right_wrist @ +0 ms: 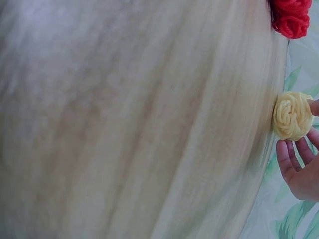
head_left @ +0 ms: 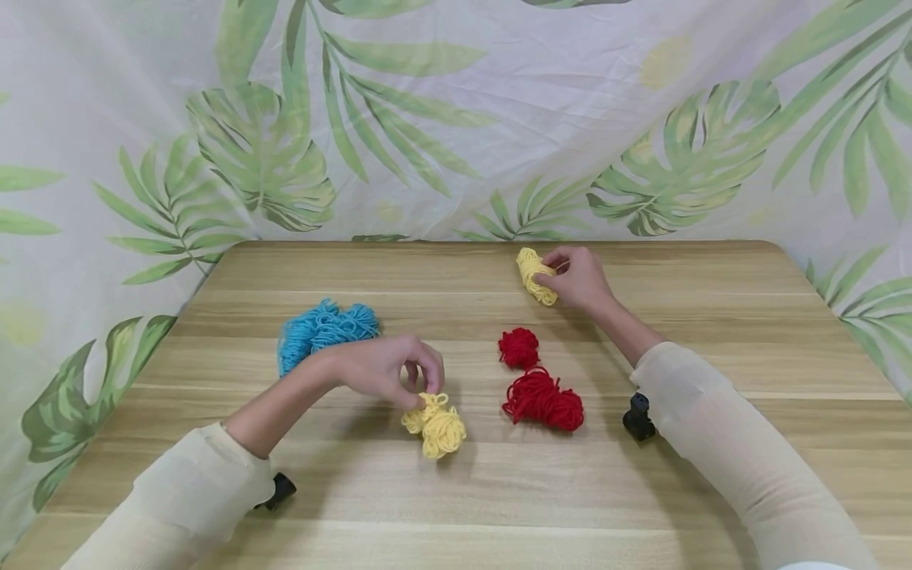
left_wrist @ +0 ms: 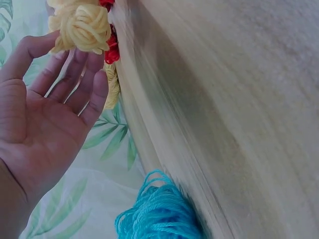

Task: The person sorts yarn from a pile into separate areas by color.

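Observation:
My left hand [head_left: 381, 368] pinches a small bundle of yellow yarn [head_left: 442, 431] between thumb and fingertips near the middle of the table. In the left wrist view that yellow yarn [left_wrist: 87, 29] appears raised off the wood. At the far side, my right hand [head_left: 583, 281] grips a longer yellow yarn skein [head_left: 533, 273] by its right side. The right wrist view shows the skein's coiled end [right_wrist: 291, 117], thumb on one side and fingers on the other; it looks to be resting on the tabletop.
Blue yarn [head_left: 328, 324] lies behind my left wrist, partly covered by it. A small red yarn bundle [head_left: 518, 348] and a larger red one [head_left: 545, 402] lie between my hands. The wooden table [head_left: 499, 507] ends at a leaf-patterned cloth [head_left: 534, 119].

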### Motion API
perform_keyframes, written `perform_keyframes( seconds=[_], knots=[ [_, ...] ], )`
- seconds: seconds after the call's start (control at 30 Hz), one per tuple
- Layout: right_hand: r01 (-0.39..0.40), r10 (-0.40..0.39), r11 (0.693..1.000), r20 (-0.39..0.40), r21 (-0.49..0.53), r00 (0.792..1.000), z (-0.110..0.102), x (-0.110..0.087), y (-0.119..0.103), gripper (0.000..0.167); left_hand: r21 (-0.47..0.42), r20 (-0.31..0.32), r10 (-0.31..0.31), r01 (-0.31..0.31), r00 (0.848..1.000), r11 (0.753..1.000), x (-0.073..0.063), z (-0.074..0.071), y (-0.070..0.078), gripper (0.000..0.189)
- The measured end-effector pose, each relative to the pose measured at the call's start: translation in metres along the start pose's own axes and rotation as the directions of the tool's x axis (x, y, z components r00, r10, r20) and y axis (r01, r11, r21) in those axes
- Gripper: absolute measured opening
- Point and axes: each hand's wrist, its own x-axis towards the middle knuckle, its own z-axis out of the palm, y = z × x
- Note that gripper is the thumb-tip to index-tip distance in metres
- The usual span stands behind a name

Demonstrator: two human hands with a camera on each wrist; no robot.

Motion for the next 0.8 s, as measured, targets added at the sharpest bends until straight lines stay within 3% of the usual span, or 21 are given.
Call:
perform_keyframes(
  seconds=[0.17, 0.47, 0.8],
  knots=[
    [0.001, -0.001, 1.0, 0.006, -0.008, 1.0, -0.001, -0.001, 0.0, 0.036, 0.045, -0.08, -0.009, 0.013, 0.997, 0.999, -0.001, -0.003, -0.001, 0.007],
    [0.008, -0.008, 0.999, 0.005, -0.035, 1.0, -0.002, -0.001, 0.001, 0.041, 0.074, -0.215, -0.036, 0.053, 0.976, 0.996, -0.001, -0.007, -0.004, 0.007],
    [0.002, -0.001, 1.0, 0.015, -0.015, 1.0, -0.004, -0.004, -0.001, 0.043, 0.095, -0.34, -0.076, 0.114, 0.937, 0.989, 0.003, -0.011, -0.007, 0.004]
  ],
)
